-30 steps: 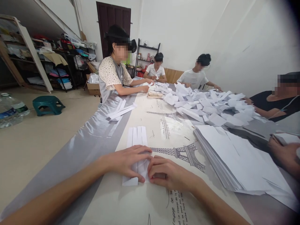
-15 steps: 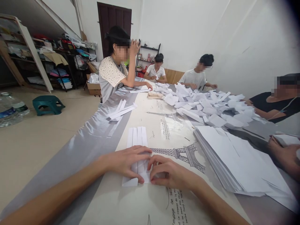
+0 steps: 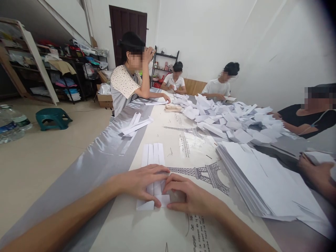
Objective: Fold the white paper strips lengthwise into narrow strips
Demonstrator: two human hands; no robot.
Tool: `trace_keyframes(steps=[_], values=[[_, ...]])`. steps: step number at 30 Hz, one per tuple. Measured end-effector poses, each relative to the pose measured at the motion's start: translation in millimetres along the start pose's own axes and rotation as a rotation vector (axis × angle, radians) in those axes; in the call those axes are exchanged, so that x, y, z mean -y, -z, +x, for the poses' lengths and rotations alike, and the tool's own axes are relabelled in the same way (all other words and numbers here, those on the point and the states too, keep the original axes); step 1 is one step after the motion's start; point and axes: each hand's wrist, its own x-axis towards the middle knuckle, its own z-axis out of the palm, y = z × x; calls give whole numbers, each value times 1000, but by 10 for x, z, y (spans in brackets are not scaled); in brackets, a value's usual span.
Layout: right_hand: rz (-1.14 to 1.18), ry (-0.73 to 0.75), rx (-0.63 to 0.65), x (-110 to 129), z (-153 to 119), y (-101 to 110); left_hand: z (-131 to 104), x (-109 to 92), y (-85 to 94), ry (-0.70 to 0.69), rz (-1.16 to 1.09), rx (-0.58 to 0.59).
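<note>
A white paper (image 3: 153,154), folded into long narrow strips, lies on the table before me. My left hand (image 3: 141,180) rests across it, fingers stretched out and the thumb near its close end. Two short flaps are turned up at that end, one on the left (image 3: 145,205) and one on the right (image 3: 165,200). At the paper's right edge is my right hand (image 3: 193,196), its thumb beside the right flap and its index finger a little farther up, with a gap between them. The other fingers of that hand curl partly out of sight.
A thick stack of white sheets (image 3: 265,178) is to my right, beyond it a heap of folded papers (image 3: 231,117). Several folded strips (image 3: 136,125) lie at the left table edge. Co-workers sit around the table; one person's hand (image 3: 319,171) holds papers at far right.
At the right of the paper's near end, a short flap now shows turned up. My right thumb and index finger have moved apart. My left hand has stayed nearly still.
</note>
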Motion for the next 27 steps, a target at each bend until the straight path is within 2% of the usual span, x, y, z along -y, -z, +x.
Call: trace_keyframes(steps=[5, 11, 17, 20, 23, 25, 27], values=[[-51, -42, -13, -2, -2, -89, -2, 23, -35, -45, 58, -26], [-30, -75, -21, 27, 4, -44, 13, 38, -41, -176, 159, -116], [-8, -124, -51, 4, 13, -39, 25, 37, -26, -176, 315, -224], [-1, -112, -140, -24, 23, -63, 19, 43, -51, -90, 384, -399], [52, -119, -360, -21, 50, -60, 28, 1, -64, 123, 275, -548], [130, -120, -513, -6, 72, -46, 51, -61, -69, 266, 78, -523], [199, -119, -604, 6, 92, -34, 79, -131, -86, 311, -132, -457]])
